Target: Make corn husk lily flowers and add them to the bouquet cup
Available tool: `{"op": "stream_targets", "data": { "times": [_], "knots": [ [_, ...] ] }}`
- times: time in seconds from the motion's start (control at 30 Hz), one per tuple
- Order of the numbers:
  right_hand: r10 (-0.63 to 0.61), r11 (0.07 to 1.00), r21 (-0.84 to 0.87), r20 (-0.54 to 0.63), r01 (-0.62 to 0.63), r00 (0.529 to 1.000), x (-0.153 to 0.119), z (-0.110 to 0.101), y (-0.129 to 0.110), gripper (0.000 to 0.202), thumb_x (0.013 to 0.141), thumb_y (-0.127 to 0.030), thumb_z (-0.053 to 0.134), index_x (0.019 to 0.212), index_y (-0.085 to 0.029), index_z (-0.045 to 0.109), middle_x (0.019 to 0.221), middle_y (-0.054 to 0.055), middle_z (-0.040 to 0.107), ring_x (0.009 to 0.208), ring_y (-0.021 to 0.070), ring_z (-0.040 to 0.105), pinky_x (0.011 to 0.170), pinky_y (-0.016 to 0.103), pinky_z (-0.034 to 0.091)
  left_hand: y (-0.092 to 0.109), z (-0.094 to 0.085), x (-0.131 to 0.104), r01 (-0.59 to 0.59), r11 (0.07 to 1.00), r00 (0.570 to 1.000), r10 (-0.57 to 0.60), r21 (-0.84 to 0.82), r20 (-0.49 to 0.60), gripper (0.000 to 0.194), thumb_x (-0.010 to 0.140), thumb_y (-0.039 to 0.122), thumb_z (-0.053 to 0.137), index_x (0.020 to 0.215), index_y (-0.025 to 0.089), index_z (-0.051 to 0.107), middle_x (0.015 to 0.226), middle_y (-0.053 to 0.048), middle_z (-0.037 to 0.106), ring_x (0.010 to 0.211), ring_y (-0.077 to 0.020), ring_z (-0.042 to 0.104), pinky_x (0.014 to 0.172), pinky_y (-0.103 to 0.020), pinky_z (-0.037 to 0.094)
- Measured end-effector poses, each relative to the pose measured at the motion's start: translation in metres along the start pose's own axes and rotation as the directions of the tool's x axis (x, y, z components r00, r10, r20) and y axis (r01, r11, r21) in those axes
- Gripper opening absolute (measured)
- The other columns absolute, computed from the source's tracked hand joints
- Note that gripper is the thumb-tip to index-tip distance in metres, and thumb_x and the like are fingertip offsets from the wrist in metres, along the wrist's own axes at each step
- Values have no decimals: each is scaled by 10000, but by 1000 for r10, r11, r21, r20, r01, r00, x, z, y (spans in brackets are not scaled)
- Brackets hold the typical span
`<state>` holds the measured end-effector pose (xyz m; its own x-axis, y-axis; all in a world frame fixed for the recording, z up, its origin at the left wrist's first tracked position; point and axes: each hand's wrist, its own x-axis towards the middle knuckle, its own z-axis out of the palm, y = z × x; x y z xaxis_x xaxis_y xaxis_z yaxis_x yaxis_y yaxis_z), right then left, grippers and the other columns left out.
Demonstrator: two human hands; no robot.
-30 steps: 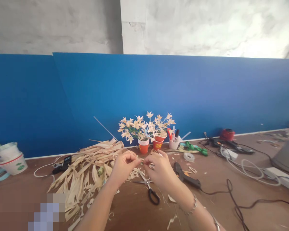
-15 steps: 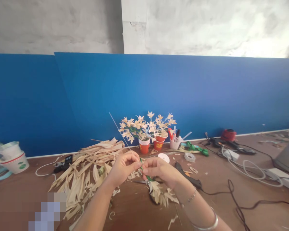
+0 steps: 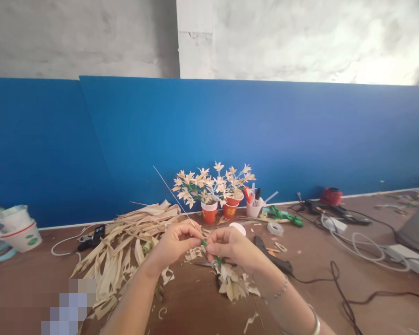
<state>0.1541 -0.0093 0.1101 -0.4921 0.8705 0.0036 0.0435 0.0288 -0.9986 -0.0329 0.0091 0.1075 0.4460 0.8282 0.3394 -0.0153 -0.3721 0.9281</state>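
Observation:
My left hand is closed in a pinch on a thin pale stem that slants up to the left. Close beside it, my right hand pinches a green wrapped piece between the two hands' fingertips. Below my right hand, a bunch of pale husk flowers hangs or lies near a pair of scissors; the join to the green part is partly hidden. Behind the hands stand red cups holding pale flowers.
Dried husks heap at the left. A dark-handled tool, a tape roll, a white cup of pens and cables lie to the right. White cups stand far left, before a blue partition.
The thin stem's upper end has swung a little to the left and down. The pale flowers below my right hand have shifted slightly, and both hands have moved a little.

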Motion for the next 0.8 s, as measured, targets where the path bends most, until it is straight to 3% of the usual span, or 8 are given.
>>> {"op": "stream_targets", "data": {
  "times": [0.2, 0.3, 0.47, 0.63, 0.73, 0.8],
  "knots": [
    [-55, 983, 174, 17, 51, 998, 6, -1, 9, 264, 676, -355, 724, 721, -126, 598, 610, 27, 642, 522, 84, 473, 528, 219, 322, -1, 5, 2, -124, 992, 985, 121, -16, -123, 103, 721, 171, 647, 679, 175, 553, 796, -20, 530, 760, -146, 522, 685, -267, 432],
    [-71, 980, 186, 1, 69, 997, 7, 2, 8, 272, 678, -365, 721, 717, -125, 597, 605, 25, 638, 522, 86, 479, 524, 220, 323, 0, 7, 1, -217, 966, 961, 237, 141, -145, 93, 746, 142, 588, 663, 175, 560, 837, -39, 532, 816, -166, 530, 716, -278, 430],
    [-109, 985, 121, -109, 122, 988, 5, 8, 2, 280, 674, -398, 712, 691, -146, 593, 610, 14, 643, 547, 100, 511, 549, 231, 358, 8, 5, -5, -243, 906, 940, 309, 347, -147, 169, 783, 118, 479, 742, 187, 628, 920, -58, 518, 882, -185, 526, 798, -308, 423],
    [-227, 971, -136, -275, 196, 934, 7, 16, 3, 254, 696, -405, 672, 653, -163, 611, 618, 13, 634, 578, 126, 524, 585, 261, 404, 7, 12, -5, -224, 912, 930, 306, 344, -206, 91, 775, 185, 559, 759, 197, 648, 952, -62, 506, 957, -209, 501, 859, -330, 409],
    [-403, 872, -430, -355, 236, 844, 9, 20, 6, 175, 744, -321, 634, 632, -186, 623, 655, 11, 646, 666, 154, 559, 776, 330, 409, 4, 19, 0, -181, 953, 933, 245, 244, -263, 63, 744, 217, 617, 700, 185, 649, 924, -57, 496, 918, -198, 509, 834, -319, 424],
    [-493, 781, -575, -326, 245, 806, 9, 20, 7, 143, 765, -262, 613, 636, -202, 627, 666, 0, 658, 692, 158, 576, 920, 384, 330, 1, 21, 3, -148, 974, 936, 193, 171, -294, 97, 737, 227, 625, 658, 177, 650, 923, -56, 492, 914, -192, 511, 842, -318, 422]
  ]
}}
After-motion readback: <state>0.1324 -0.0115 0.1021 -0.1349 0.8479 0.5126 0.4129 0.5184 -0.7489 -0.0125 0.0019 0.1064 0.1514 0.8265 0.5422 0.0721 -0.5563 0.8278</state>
